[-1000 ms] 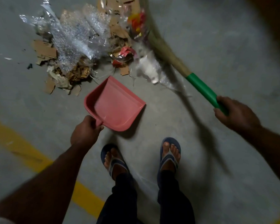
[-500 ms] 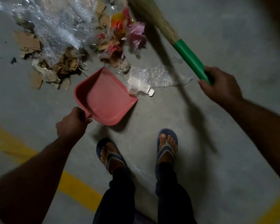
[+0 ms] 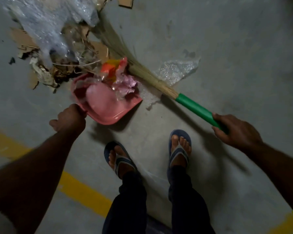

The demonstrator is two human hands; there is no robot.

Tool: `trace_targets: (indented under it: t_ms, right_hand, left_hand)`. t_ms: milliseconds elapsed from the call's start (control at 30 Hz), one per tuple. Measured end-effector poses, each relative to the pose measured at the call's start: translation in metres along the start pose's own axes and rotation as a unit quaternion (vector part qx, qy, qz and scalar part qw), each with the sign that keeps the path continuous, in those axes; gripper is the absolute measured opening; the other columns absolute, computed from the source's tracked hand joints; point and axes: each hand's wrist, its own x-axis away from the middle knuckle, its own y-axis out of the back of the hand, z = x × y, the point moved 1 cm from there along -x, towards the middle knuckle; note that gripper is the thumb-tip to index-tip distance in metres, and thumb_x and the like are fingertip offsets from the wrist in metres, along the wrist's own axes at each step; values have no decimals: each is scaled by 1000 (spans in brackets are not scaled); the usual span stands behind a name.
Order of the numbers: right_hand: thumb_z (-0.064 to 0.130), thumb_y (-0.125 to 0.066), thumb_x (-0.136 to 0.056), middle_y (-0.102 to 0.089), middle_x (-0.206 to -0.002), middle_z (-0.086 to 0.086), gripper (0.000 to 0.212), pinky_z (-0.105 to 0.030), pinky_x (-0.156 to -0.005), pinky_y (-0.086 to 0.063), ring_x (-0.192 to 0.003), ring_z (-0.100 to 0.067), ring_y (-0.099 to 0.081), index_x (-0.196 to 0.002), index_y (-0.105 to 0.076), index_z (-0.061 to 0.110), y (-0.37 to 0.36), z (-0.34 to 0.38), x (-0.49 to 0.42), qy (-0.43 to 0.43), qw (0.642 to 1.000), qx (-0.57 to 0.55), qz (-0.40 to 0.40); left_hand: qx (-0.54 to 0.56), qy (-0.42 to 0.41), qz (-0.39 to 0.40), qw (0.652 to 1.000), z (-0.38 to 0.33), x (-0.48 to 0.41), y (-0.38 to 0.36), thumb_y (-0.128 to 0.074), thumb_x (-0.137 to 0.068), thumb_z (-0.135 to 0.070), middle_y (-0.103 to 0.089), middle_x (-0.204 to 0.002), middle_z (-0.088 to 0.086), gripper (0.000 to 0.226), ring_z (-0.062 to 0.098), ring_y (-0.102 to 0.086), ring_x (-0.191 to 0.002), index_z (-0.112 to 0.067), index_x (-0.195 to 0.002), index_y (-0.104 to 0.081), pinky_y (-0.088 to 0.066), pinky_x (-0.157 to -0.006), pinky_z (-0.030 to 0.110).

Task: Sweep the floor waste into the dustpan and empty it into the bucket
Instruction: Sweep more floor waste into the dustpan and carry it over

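Note:
My left hand (image 3: 69,118) grips the handle of a pink dustpan (image 3: 107,108) that lies on the concrete floor, its mouth facing the waste. Orange and pink wrappers (image 3: 120,76) and clear plastic lie at the pan's mouth, partly inside it. My right hand (image 3: 233,130) grips the green handle of a straw broom (image 3: 193,106); its bristles (image 3: 118,46) lie against the right side of the waste pile (image 3: 57,48) of cardboard scraps, bubble wrap and dry debris. No bucket is in view.
A loose piece of bubble wrap (image 3: 176,71) lies on the floor right of the broom. My feet in blue sandals (image 3: 179,147) stand just behind the dustpan. A yellow painted line (image 3: 81,188) crosses the floor at lower left.
The broom has swung left and down, pushing the coloured wrappers and plastic into the dustpan's mouth. The dustpan has moved forward against the pile. The view is blurred by motion.

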Motion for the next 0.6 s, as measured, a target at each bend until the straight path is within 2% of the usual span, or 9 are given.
trace_targets:
  t_ms: [67, 133, 233, 300, 400, 533, 600]
  right_hand:
    - [52, -53, -87, -67, -116, -11, 56, -41, -70, -57, -91, -34, -70, -131, -61, 18, -10, 2, 24, -33, 999, -20, -23]
    - [41, -68, -88, -67, -120, -12, 49, -43, -74, -57, -95, -35, -69, -131, -62, 16, -18, 5, 36, -73, 995, -47, -53]
    - [26, -76, -83, -66, -122, -14, 52, -44, -83, -56, -100, -35, -68, -132, -61, 13, -26, 13, 30, -106, 986, -97, -88]
    - [26, -75, -84, -66, -123, -13, 52, -43, -89, -54, -105, -33, -67, -132, -60, 13, -27, 21, 13, -105, 979, -134, -109]
    - [27, -75, -85, -66, -126, -10, 51, -38, -95, -51, -110, -30, -65, -133, -61, 14, -32, 42, -17, -93, 975, -169, -109]
    - [41, -60, -84, -67, -121, -15, 56, -41, -91, -52, -105, -34, -66, -131, -61, 12, -53, 68, -33, -51, 987, -146, -44]
    - [45, -53, -82, -69, -113, -16, 58, -44, -81, -58, -95, -36, -69, -128, -63, 11, -68, 73, -22, -28, 990, -136, -36]
  left_hand:
    - [2, -9, -3, 1000, 2, -4, -2, -59, -92, -20, -62, -113, 12, 15, 35, -54, -114, -25, -106, -59, -32, -97, 49]
    - [15, -18, -2, 1000, 6, -6, -4, -60, -92, -19, -62, -112, 13, 13, 36, -55, -113, -26, -102, -57, -32, -96, 49]
    - [35, -22, 0, 999, 7, -4, -7, -60, -91, -19, -63, -107, 13, 15, 36, -56, -110, -29, -94, -50, -32, -95, 48]
    - [45, -23, 1, 999, 6, -3, -11, -62, -90, -20, -64, -106, 12, 15, 36, -57, -110, -29, -94, -51, -32, -95, 48]
    - [61, -21, 10, 998, 1, -2, -17, -64, -89, -24, -64, -109, 13, 16, 37, -56, -112, -25, -104, -58, -32, -97, 48]
    - [67, -37, -2, 997, -10, -5, -23, -65, -90, -30, -64, -109, 15, 22, 39, -57, -110, -21, -110, -61, -38, -95, 50]
    - [75, -45, -2, 996, -13, -13, -25, -64, -90, -34, -65, -106, 15, 24, 39, -59, -106, -20, -110, -62, -44, -92, 52]
